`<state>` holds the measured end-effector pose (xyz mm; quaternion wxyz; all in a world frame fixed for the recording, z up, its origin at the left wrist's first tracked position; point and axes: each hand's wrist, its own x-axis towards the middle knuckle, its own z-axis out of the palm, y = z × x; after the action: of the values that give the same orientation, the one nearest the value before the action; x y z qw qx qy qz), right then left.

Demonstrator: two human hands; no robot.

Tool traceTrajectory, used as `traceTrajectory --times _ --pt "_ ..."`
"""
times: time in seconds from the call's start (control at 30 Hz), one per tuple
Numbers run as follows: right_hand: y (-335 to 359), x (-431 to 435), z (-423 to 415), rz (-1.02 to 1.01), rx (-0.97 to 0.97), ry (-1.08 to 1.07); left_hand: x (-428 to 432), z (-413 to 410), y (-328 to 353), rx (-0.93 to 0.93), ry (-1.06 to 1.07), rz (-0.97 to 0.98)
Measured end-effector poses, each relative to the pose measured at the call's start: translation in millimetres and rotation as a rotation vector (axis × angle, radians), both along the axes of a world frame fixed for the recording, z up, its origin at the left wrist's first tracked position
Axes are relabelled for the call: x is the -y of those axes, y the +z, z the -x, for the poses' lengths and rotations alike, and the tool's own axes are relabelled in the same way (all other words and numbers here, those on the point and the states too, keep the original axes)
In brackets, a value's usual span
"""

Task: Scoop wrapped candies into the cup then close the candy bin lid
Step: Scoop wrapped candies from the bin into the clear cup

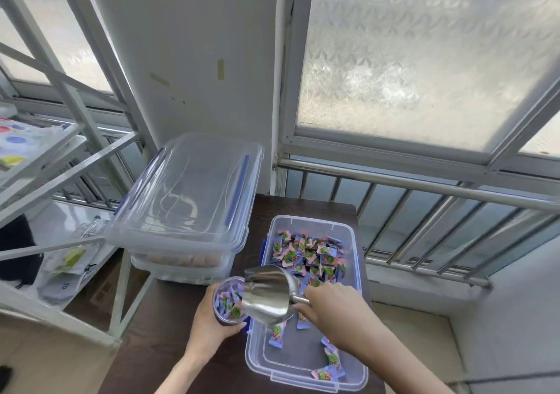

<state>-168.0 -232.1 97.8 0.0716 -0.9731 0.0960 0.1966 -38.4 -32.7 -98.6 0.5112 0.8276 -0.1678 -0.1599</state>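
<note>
A clear plastic candy bin (354,242) stands open on the dark table (169,333), holding several wrapped candies (306,254), mostly at its far end. My left hand (209,321) grips a clear cup (227,301) filled with candies, just left of the bin. My right hand (330,302) grips the handle of a metal scoop (266,293), whose mouth tilts over the cup's rim. The bin's clear lid (194,187) with blue clips lies on top of other stacked containers at the back left.
Two stacked clear containers (181,263) sit under the lid at the table's back left. A white metal shelf (60,181) with bags stands to the left. A steel railing (424,187) and frosted windows run behind the table.
</note>
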Motion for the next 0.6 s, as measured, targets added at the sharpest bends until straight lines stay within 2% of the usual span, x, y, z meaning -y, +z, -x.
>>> traceTrajectory --times 0.13,0.27,0.47,0.6 --pt "-1 5 0 -0.040 0.004 -0.052 -3 -2 -4 -0.042 0.018 -0.005" --pt "-2 24 10 -0.138 -0.006 -0.257 -13 -1 -11 -0.084 0.068 -0.044" --pt "-39 53 36 -0.124 -0.241 -0.446 -20 -5 -19 -0.113 0.132 -0.084" --pt "-68 54 45 -0.149 -0.405 -0.478 -18 -8 -19 -0.086 0.104 -0.083"
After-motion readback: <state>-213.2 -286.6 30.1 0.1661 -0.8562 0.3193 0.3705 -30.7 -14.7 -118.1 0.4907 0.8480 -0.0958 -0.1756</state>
